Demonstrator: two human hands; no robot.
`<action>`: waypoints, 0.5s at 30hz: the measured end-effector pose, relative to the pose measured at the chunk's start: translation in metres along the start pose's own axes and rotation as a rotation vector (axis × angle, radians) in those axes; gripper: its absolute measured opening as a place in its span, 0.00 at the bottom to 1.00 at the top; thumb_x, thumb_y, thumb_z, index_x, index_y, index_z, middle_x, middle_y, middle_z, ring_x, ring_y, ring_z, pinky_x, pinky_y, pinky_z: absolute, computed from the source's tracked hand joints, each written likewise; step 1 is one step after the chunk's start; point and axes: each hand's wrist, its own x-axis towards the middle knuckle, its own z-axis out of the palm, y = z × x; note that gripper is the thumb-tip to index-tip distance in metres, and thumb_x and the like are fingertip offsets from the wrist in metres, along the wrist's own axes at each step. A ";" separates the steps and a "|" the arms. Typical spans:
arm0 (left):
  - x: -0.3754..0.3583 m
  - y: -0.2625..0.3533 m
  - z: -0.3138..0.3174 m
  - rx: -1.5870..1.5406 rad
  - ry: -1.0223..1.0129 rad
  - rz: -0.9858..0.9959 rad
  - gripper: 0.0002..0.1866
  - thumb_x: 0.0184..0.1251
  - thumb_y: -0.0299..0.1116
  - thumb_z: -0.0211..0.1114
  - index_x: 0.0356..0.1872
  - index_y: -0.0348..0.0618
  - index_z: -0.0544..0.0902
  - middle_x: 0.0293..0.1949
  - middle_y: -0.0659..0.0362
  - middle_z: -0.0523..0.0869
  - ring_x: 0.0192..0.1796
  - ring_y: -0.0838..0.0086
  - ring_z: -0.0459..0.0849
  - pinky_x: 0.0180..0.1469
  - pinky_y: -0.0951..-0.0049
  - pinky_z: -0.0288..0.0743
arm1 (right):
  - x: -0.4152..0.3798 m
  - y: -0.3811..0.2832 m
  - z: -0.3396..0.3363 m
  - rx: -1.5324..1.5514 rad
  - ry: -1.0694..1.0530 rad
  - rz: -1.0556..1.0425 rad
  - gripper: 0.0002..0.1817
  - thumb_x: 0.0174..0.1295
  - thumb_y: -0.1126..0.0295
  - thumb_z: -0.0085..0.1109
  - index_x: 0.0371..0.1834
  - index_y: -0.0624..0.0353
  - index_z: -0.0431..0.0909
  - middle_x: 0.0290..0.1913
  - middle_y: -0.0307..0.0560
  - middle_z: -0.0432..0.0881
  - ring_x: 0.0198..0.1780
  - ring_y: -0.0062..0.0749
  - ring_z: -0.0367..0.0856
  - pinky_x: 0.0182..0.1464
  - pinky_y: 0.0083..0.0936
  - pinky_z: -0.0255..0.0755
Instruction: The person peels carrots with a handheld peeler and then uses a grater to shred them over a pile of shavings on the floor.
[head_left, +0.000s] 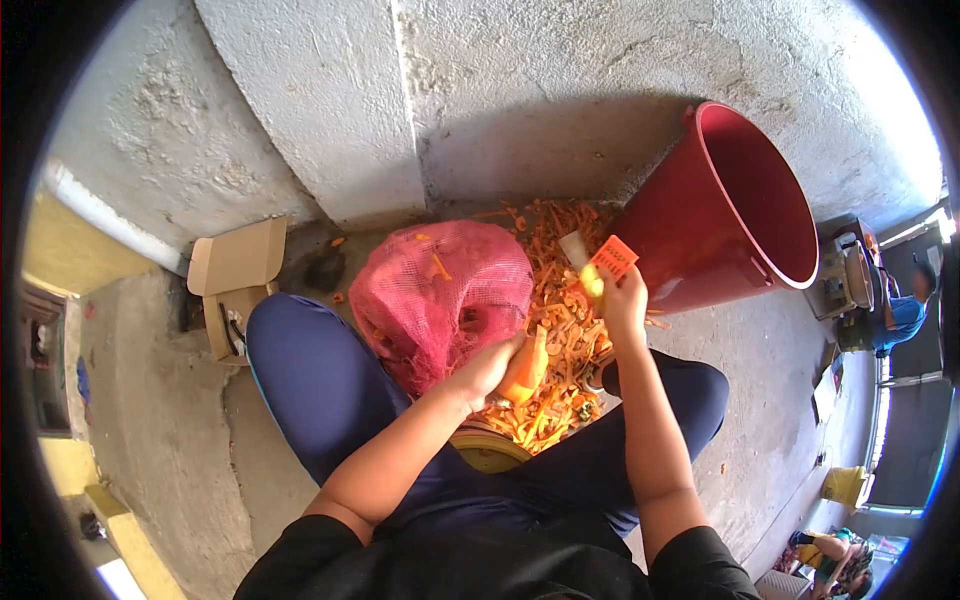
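Note:
My left hand (488, 373) is closed round a peeled orange vegetable (526, 368), which looks like a carrot, low between my knees. Up and to the right, my right hand (624, 300) grips a tool with a flat orange slotted head (614, 257) and a yellow-green part (592, 281). The tool and the vegetable are apart. Orange peelings (565, 320) lie heaped on the floor under and between both hands. A pink mesh sack (440, 290), bulging, stands just beyond my left hand. Part of a yellow round rim (490, 452) shows below the vegetable.
A large red bucket (680, 230) leans at the right against the wall (520, 110). An open cardboard box (236, 262) sits at the left. Two people (905, 315) (845, 555) are far off at the right, near a yellow bucket (844, 486).

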 end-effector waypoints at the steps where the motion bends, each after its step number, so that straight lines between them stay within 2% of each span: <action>1: -0.003 0.002 -0.001 -0.061 0.007 -0.037 0.22 0.64 0.50 0.42 0.41 0.40 0.72 0.27 0.57 0.79 0.22 0.70 0.79 0.23 0.75 0.74 | 0.005 0.003 -0.003 0.233 -0.069 0.086 0.08 0.58 0.74 0.48 0.39 0.64 0.70 0.22 0.41 0.75 0.11 0.19 0.67 0.09 0.13 0.57; 2: -0.004 0.004 -0.001 -0.125 0.014 -0.072 0.22 0.64 0.50 0.43 0.41 0.40 0.71 0.27 0.57 0.79 0.22 0.70 0.79 0.24 0.74 0.75 | 0.004 0.008 -0.004 0.305 -0.117 0.102 0.07 0.58 0.73 0.49 0.39 0.63 0.70 0.22 0.41 0.75 0.11 0.19 0.67 0.09 0.14 0.58; 3: -0.002 0.007 0.012 -0.116 0.212 -0.063 0.21 0.63 0.52 0.44 0.39 0.45 0.72 0.29 0.60 0.78 0.25 0.75 0.78 0.23 0.77 0.74 | -0.006 -0.001 -0.002 0.376 -0.168 0.119 0.07 0.58 0.73 0.49 0.38 0.63 0.70 0.22 0.41 0.76 0.12 0.19 0.68 0.09 0.14 0.59; 6: 0.004 0.009 -0.005 -0.141 0.057 -0.015 0.20 0.62 0.51 0.47 0.42 0.45 0.72 0.31 0.61 0.78 0.27 0.76 0.79 0.27 0.77 0.76 | -0.033 -0.009 0.011 0.520 -0.320 0.088 0.10 0.59 0.73 0.50 0.43 0.62 0.68 0.26 0.41 0.77 0.18 0.18 0.72 0.13 0.13 0.63; 8: 0.008 0.006 -0.008 -0.129 0.104 0.032 0.21 0.63 0.51 0.45 0.45 0.44 0.71 0.34 0.61 0.79 0.31 0.76 0.79 0.28 0.77 0.76 | -0.054 -0.032 0.011 0.429 -0.448 0.147 0.12 0.58 0.74 0.49 0.45 0.64 0.67 0.30 0.42 0.78 0.24 0.19 0.76 0.20 0.14 0.68; 10: 0.006 0.009 -0.002 -0.132 0.106 0.043 0.21 0.64 0.50 0.43 0.45 0.43 0.70 0.36 0.60 0.79 0.32 0.77 0.79 0.29 0.78 0.76 | -0.062 -0.023 0.020 0.360 -0.472 0.006 0.13 0.58 0.74 0.49 0.46 0.65 0.66 0.34 0.44 0.78 0.31 0.20 0.77 0.27 0.15 0.71; 11: 0.005 0.009 0.002 -0.163 0.140 0.047 0.21 0.64 0.50 0.42 0.45 0.43 0.70 0.36 0.60 0.79 0.32 0.76 0.79 0.28 0.78 0.76 | -0.065 -0.022 0.024 0.417 -0.473 0.002 0.13 0.58 0.75 0.49 0.46 0.66 0.66 0.36 0.44 0.78 0.35 0.20 0.76 0.34 0.16 0.71; 14: 0.006 0.008 0.010 -0.208 0.193 0.060 0.22 0.65 0.50 0.40 0.44 0.41 0.70 0.36 0.59 0.79 0.31 0.76 0.79 0.26 0.78 0.75 | -0.067 -0.026 0.022 0.264 -0.457 0.043 0.13 0.58 0.75 0.49 0.46 0.65 0.66 0.35 0.44 0.78 0.35 0.20 0.76 0.35 0.16 0.71; 15: 0.007 0.008 0.008 -0.186 0.178 0.067 0.22 0.65 0.50 0.40 0.44 0.41 0.71 0.35 0.59 0.79 0.30 0.76 0.79 0.25 0.78 0.74 | -0.067 -0.021 0.023 0.295 -0.437 0.028 0.12 0.57 0.75 0.50 0.44 0.66 0.67 0.33 0.45 0.78 0.30 0.19 0.76 0.29 0.15 0.71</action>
